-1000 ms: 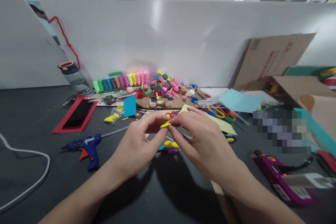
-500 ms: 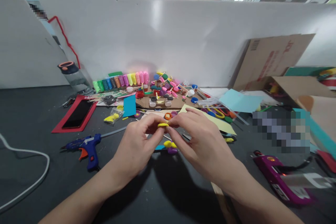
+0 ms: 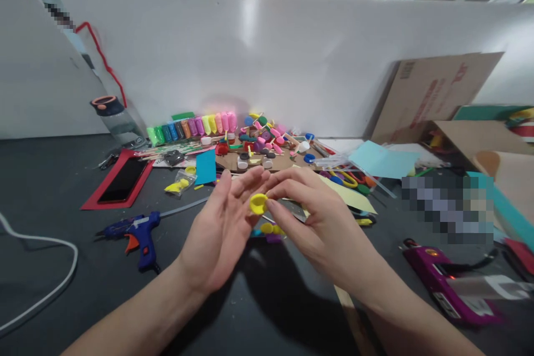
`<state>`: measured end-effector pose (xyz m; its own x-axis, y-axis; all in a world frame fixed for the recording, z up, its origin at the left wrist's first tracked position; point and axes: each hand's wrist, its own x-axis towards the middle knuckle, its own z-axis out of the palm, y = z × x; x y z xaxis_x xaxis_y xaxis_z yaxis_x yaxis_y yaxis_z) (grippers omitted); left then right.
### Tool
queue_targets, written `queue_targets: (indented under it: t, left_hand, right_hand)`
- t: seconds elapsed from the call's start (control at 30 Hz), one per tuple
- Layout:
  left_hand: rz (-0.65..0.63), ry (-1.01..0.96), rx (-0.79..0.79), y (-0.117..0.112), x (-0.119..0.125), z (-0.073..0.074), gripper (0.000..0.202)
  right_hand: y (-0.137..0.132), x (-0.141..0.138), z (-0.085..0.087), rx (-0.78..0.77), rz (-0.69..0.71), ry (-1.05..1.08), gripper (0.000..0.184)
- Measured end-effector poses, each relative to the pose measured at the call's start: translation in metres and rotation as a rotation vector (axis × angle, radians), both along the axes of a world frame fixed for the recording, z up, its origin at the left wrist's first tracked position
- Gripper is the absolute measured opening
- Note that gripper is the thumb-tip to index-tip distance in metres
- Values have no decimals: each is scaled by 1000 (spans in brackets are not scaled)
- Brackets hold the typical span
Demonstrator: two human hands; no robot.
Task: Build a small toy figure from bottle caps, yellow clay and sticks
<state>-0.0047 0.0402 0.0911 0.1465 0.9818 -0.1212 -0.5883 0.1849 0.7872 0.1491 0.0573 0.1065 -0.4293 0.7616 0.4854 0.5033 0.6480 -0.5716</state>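
Note:
A small round yellow piece with a raised rim, like a bottle cap (image 3: 258, 204), is pinched at its right edge between the thumb and fingers of my right hand (image 3: 319, 222). My left hand (image 3: 219, 228) is open beside it, palm turned up and fingers stretched out; whether its fingers touch the cap I cannot tell. Below the hands, a yellow and purple piece (image 3: 273, 229) lies on the dark table, partly hidden by my fingers. On the left rests a blue glue gun (image 3: 139, 233) with an orange trigger.
Several coloured clay packets (image 3: 196, 126) line the white partition (image 3: 292, 55). Small clay pieces crowd a cardboard sheet (image 3: 227, 162). A phone (image 3: 124, 179) lies on red card, near a water bottle (image 3: 119, 122). A purple device (image 3: 453, 286) and cardboard box (image 3: 479, 136) are at right.
My left hand has released its pinch and opened, palm up. The yellow cap, held in my right hand, has tilted so its hollow face shows.

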Motion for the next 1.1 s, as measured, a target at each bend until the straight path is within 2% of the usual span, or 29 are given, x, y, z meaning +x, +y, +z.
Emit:
queue_targets:
  t: [0.1,0.27,0.5,0.6,0.77,0.97,1.1]
  left_hand:
    - [-37,-66,-70,-8,8,4,56]
    - [-29,-150,-120,-13,8,8,54]
    - [-115,-286,-70,-14,0,12,60]
    - [-159,-273,-51,-16,-3,15,61]
    - [-212,-221,-48,-16,-4,16,58]
    - [-127,-352,-117,-19,0,20,55]
    - [-95,-391,-115,-22,3,21,53]
  right_hand:
    - [-2,-3,-4,24,12,-48,16]
    - [-2,0,-3,224,-36,-129,12]
    - [5,6,4,484,218,-220,14]
    - [6,8,1,578,251,-244,15]
    - [5,8,-2,610,263,-241,13]
    - [7,3,-8,675,252,-144,8]
    - [6,1,-10,656,266,-149,5]
